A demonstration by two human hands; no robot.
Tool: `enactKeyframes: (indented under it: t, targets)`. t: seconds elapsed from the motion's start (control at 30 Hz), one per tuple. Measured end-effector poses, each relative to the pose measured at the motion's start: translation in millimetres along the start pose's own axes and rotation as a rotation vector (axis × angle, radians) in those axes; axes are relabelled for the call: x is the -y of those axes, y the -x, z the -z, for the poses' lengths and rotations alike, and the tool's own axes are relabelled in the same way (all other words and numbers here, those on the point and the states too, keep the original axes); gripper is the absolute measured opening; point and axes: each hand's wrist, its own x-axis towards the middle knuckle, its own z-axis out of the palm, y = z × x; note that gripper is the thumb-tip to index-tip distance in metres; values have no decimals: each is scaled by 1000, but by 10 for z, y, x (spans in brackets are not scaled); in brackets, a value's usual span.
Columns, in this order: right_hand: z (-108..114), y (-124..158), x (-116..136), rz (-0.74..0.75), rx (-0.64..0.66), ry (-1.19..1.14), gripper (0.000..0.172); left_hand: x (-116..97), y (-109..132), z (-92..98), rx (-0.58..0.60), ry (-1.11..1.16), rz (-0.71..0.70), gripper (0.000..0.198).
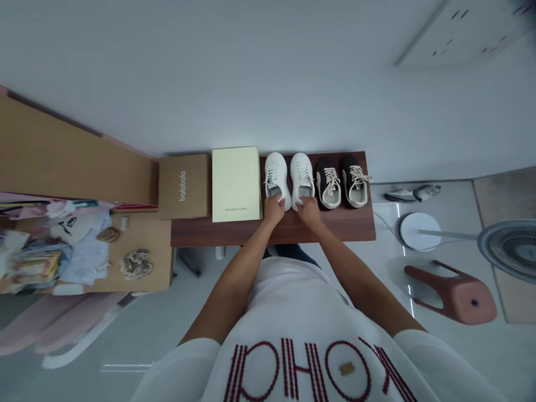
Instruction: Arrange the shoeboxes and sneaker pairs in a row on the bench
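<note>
Two white sneakers stand side by side on a narrow brown wooden shelf (285, 230), toes toward the wall. My left hand (274, 209) grips the heel of the left white sneaker (276, 170). The heel of the right white sneaker (301, 170) is in my right hand (309, 211), fingers partly hidden inside the shoe. Just to the right sit a black sneaker with cream laces (329, 183) and its mate, another black sneaker (354, 181). On the left, close to the white pair, lies a pale yellow shoebox (235, 184) with its lid on.
A brown cardboard box (184, 187) stands at the shelf's left end, beside a cluttered desk (161, 251). To the right on the floor are a pink stool (469, 298), a fan (508, 251) with a round white base, and more shoes (412, 193). A wall rises behind the shelf.
</note>
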Motion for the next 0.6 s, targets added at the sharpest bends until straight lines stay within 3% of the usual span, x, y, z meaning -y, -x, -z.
enactKeyframes:
  t: [0.07,0.13,0.23,0.33,0.43,0.5,0.53,0.6]
  targets:
    - [69,19,-277,-47,-50,-298,28,131,25,60,3,376,20,30]
    - [115,110,-548,-143,-13,-594,27,236,57,51,68,692,60,35]
    - [93,322,-801,-295,25,-759,21,283,79,-65,181,850,189,35]
    - [13,550,-872,-368,-21,-722,16,232,90,-164,169,679,288,31]
    - [44,721,-934,-374,-185,-569,19,112,174,-183,-86,331,275,38]
    - [183,749,-1029,-337,-390,-377,29,-51,274,-229,-233,146,136,43]
    - [282,723,-1089,-311,-489,-265,34,-170,326,-288,-232,101,21,43]
    - [502,587,-1212,-280,-600,-54,41,-477,406,-503,-55,86,-237,39]
